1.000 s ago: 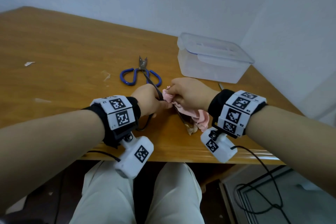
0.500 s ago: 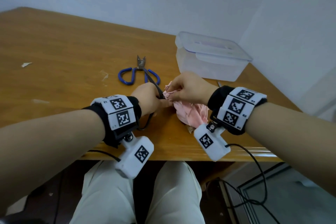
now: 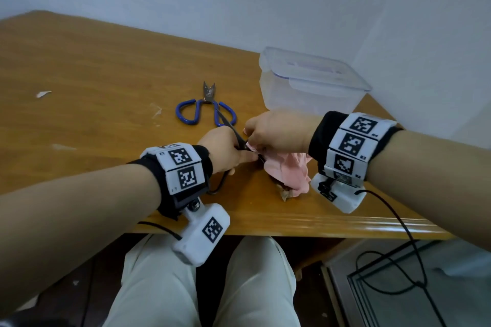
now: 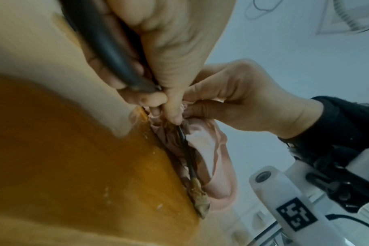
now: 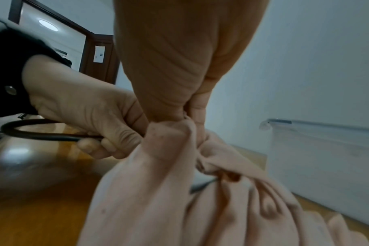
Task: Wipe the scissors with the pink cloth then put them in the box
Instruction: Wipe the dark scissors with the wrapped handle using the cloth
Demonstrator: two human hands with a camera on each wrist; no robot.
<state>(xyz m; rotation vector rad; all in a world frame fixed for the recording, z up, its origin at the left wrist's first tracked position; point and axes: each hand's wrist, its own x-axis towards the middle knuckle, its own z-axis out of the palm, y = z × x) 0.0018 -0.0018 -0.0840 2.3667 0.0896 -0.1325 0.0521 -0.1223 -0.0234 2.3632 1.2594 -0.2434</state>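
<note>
My left hand grips the black-handled scissors near the pivot, with one handle loop sticking out behind the fist. The blade runs under the pink cloth, and its tip carries brownish dirt. Pinching the cloth around the blade, my right hand sits right against the left hand's fingertips. The clear plastic box stands behind my right hand with its lid on. The cloth hides most of the blade in the head view.
A second pair of scissors with blue handles lies on the wooden table just beyond my hands. Small white scraps dot the left of the table. White walls close the back and the right. The table's front edge is near my wrists.
My right hand has shifted slightly along the blade with the cloth, and the cloth hangs lower and looser under the wrist. The left hand has kept its grip and place.
</note>
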